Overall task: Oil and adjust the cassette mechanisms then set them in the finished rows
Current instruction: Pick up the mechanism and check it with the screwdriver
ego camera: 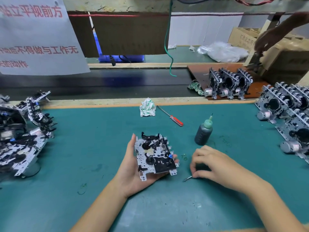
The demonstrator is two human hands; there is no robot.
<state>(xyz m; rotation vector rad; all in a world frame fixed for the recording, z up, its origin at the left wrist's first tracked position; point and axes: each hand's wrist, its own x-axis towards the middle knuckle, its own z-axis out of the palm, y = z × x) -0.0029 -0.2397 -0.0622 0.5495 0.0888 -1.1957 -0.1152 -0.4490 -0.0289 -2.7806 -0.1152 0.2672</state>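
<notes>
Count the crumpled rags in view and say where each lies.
2. One white-and-green rag lies on the green mat's far edge, left of the red screwdriver. The other rag lies on the conveyor beside the brown board.

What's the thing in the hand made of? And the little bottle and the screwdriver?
Cassette mechanism: shiny stamped metal plate, probably steel, with black plastic parts. Oil bottle: soft-looking see-through plastic, dark inside, green cap. Screwdriver: thin metal shaft, glossy red plastic handle.
</notes>
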